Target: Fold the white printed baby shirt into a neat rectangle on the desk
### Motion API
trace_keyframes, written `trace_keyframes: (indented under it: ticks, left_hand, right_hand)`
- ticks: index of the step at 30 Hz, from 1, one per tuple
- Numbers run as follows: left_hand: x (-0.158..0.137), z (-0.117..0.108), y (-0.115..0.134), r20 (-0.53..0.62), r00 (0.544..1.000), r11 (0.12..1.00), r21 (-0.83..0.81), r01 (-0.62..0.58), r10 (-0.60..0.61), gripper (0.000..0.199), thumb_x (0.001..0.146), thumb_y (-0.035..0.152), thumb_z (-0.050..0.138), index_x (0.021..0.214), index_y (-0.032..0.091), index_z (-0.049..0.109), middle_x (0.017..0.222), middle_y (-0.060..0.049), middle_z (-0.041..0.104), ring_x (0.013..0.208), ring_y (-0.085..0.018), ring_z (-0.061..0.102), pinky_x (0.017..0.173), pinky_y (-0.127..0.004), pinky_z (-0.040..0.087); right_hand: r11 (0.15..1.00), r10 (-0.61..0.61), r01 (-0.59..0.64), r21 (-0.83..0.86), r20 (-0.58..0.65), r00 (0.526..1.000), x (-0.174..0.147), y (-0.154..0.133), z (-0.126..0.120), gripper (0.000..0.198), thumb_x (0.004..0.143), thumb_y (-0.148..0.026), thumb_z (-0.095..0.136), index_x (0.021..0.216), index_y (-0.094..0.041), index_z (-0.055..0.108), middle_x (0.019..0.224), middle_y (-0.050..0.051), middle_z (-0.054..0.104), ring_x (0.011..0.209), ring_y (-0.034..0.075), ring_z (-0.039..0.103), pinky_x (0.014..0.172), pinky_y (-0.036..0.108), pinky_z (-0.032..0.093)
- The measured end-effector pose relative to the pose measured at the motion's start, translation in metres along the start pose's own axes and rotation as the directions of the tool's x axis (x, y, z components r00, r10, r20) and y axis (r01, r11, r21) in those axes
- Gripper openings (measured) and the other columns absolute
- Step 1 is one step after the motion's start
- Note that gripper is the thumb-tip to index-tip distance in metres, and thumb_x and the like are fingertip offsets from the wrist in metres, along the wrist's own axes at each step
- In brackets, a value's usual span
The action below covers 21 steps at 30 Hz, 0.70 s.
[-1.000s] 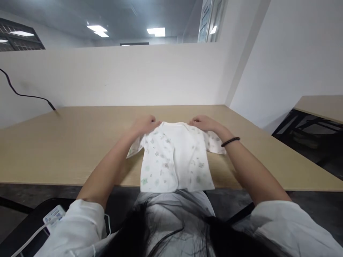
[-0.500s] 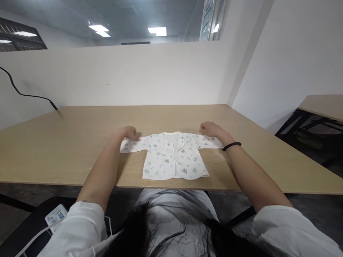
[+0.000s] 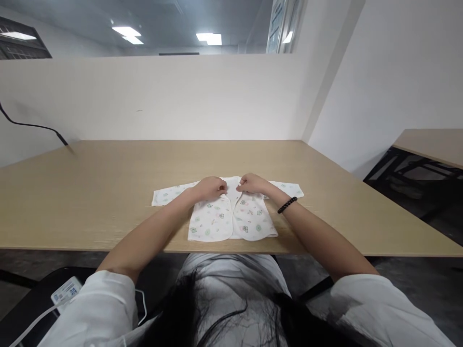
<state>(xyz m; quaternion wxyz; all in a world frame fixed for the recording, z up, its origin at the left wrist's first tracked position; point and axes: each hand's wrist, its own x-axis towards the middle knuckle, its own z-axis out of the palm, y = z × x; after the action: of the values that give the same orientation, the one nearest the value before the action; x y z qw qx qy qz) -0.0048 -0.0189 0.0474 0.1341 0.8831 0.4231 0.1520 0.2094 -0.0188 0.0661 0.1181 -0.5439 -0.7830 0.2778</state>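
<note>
A small white baby shirt (image 3: 213, 221) with a green and pink print lies flat on the table, its sleeves stretched out to both sides and its hem toward me. My left hand (image 3: 212, 188) is closed on the front edge near the neckline, left of the opening. Across the opening, my right hand (image 3: 251, 183) pinches the other front edge at about the same height. Both hands cover part of the shoulders and the inner ends of the sleeves. A dark beaded bracelet (image 3: 287, 205) circles my right wrist.
The wooden table (image 3: 108, 193) reaches back to a white partition (image 3: 181, 101). A black cable (image 3: 36, 126) hangs at the far left. By my left elbow, a white box with a cord (image 3: 67, 294) rests on a black chair. Another table (image 3: 434, 144) stands at the right.
Both hands have moved inward from the sleeves to the front edges by the neckline and closed on them. The sleeves still lie spread. The camera view has shifted slightly.
</note>
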Motion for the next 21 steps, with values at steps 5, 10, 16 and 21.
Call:
trace_keyframes:
  ticks: [5,10,16,21]
  left_hand:
    - [0.005,0.007,-0.006,-0.116,0.992,0.974,-0.225,0.029,-0.056,0.005,0.078,0.022,0.069,0.081,0.019,0.072,0.081,-0.004,0.075,0.076,-0.018,0.065,0.073,-0.028,0.047]
    - [0.011,0.029,-0.012,-0.284,0.93,0.889,-0.449,0.086,-0.234,0.012,0.082,0.025,0.066,0.09,0.015,0.068,0.083,-0.007,0.073,0.074,-0.016,0.067,0.071,-0.029,0.052]
    - [0.01,0.044,-0.014,-0.251,0.92,0.786,-0.611,0.092,-0.302,0.014,0.074,0.024,0.074,0.083,0.015,0.069,0.079,-0.007,0.073,0.074,-0.017,0.068,0.075,-0.032,0.054]
    - [0.009,0.043,-0.014,-0.215,0.921,0.736,-0.669,0.104,-0.326,0.019,0.069,0.027,0.079,0.083,0.016,0.071,0.078,-0.007,0.074,0.075,-0.018,0.068,0.077,-0.034,0.053]
  right_hand:
    - [0.984,0.032,-0.021,0.178,-0.057,0.998,0.008,0.001,0.014,0.015,0.078,-0.019,0.064,0.068,-0.018,0.055,0.051,-0.001,0.058,0.044,0.009,0.047,0.045,0.022,0.035]
    - [0.967,0.059,-0.028,0.251,-0.119,0.991,0.015,0.004,0.028,0.007,0.079,-0.019,0.067,0.081,-0.016,0.061,0.054,-0.001,0.062,0.04,0.008,0.045,0.042,0.021,0.033]
    - [0.965,0.056,-0.008,0.263,-0.175,0.983,0.017,0.006,0.033,0.006,0.077,-0.013,0.065,0.083,-0.013,0.066,0.061,0.001,0.066,0.047,0.008,0.049,0.048,0.02,0.035]
    - [0.96,0.027,0.033,0.276,-0.208,0.978,0.017,0.007,0.036,0.005,0.076,-0.016,0.067,0.078,-0.013,0.07,0.067,0.003,0.069,0.059,0.011,0.057,0.053,0.019,0.037]
